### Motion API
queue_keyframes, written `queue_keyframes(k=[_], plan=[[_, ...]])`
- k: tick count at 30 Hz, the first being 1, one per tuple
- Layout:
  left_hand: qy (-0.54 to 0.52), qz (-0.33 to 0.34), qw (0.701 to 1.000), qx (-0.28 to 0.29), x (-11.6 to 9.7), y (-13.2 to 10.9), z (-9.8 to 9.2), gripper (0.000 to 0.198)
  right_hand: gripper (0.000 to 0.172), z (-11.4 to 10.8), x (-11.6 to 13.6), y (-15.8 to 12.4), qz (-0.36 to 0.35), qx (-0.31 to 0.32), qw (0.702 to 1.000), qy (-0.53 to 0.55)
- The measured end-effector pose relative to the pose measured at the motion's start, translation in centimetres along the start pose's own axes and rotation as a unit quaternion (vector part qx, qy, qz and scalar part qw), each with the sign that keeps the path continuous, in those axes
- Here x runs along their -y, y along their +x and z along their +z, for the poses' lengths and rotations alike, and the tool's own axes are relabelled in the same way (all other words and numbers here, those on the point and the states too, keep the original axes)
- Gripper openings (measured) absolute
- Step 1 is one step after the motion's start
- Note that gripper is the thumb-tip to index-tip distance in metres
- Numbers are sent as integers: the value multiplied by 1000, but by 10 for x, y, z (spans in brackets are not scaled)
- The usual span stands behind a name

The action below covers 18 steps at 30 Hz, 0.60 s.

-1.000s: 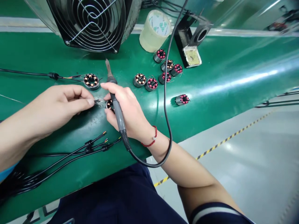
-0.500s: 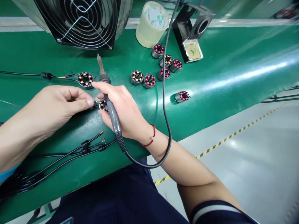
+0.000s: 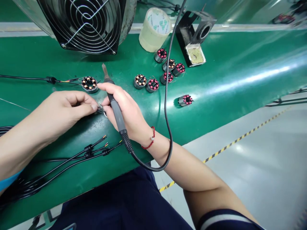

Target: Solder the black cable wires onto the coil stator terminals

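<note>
Our left hand (image 3: 68,107): pinching fine wires (image 3: 99,109). Our right hand (image 3: 129,113): half-curled beside a silvery rim (image 3: 105,113), cradling soldering iron (image 3: 117,115), tip pointed far, likely sparing our fingers.

A thin bracelet (image 3: 153,131) of small red beads, with one whitish bead (image 3: 152,139) among them, circles the wrist of the bare right hand (image 3: 128,113) near the middle of the frame. At lower right is a short navy sleeve (image 3: 227,225) with a white stripe (image 3: 225,218) near its hem, and more navy clothing (image 3: 120,198) fills the bottom centre. The left hand (image 3: 72,105) is also bare; a bright blue edge (image 3: 11,181), cuff or band, crosses that forearm (image 3: 26,143) at lower left.
</note>
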<state>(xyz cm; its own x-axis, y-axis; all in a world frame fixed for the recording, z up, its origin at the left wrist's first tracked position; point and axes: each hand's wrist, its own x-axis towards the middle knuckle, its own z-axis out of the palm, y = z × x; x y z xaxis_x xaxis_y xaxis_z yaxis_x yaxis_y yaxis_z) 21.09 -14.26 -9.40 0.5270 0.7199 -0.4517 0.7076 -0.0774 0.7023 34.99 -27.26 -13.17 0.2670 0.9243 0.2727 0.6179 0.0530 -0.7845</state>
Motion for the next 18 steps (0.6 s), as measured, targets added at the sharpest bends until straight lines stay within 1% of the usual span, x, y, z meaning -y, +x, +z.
queue_keyframes(k=[3,9,13,18], plan=[[-6,10,1000,3,-1,0,0,37,40,0,0,0,-11,8,999,33],[-3,21,1000,10,0,-1,0,35,43,-1,-2,1,-21,27,996,76],[9,27,999,17,1,-2,-2,35,46,-2,-2,2,-6,37,995,96],[19,34,999,15,4,1,-4,34,47,-1,1,2,13,35,993,115]])
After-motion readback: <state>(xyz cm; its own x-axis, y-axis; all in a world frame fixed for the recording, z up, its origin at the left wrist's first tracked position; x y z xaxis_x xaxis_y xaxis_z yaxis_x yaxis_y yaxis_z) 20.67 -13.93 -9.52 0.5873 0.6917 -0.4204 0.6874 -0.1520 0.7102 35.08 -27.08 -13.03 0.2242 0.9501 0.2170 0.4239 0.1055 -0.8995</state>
